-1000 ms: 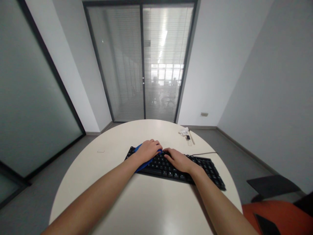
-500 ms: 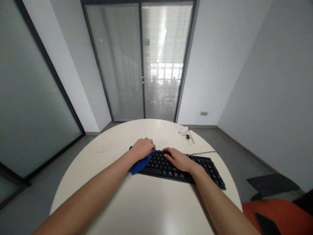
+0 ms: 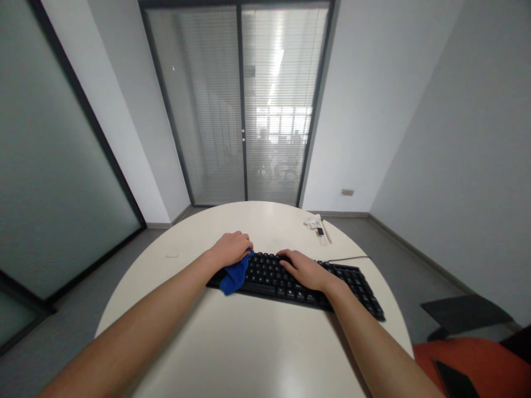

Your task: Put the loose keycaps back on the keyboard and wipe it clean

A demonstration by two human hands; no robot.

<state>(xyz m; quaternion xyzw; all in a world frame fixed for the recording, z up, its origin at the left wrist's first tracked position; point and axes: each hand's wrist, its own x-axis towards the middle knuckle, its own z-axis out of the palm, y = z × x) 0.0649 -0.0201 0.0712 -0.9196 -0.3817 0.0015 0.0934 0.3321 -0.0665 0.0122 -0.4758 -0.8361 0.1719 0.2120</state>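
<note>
A black keyboard [image 3: 265,284] lies slightly slanted on the round cream table [image 3: 249,342]. On its left end, my left hand [image 3: 231,249] is closed around a blue cloth [image 3: 234,276], whose loose part hangs over the keys toward the near edge. My right hand [image 3: 305,270] rests on the right-middle part of the keyboard, fingers bent over toward its far edge and thumb apart on the keys. Some of the right fingers are hidden behind the hand.
A cable [image 3: 350,258] runs from the keyboard's far side. Small items, including a white crumpled piece [image 3: 313,221], a small black-ended item [image 3: 320,231] and a thin stick [image 3: 327,232], lie at the back right. An orange chair [image 3: 464,365] stands right of the table.
My left hand has shifted left across the keyboard with the blue cloth, uncovering more keys. My right hand stays in the same place on the keyboard.
</note>
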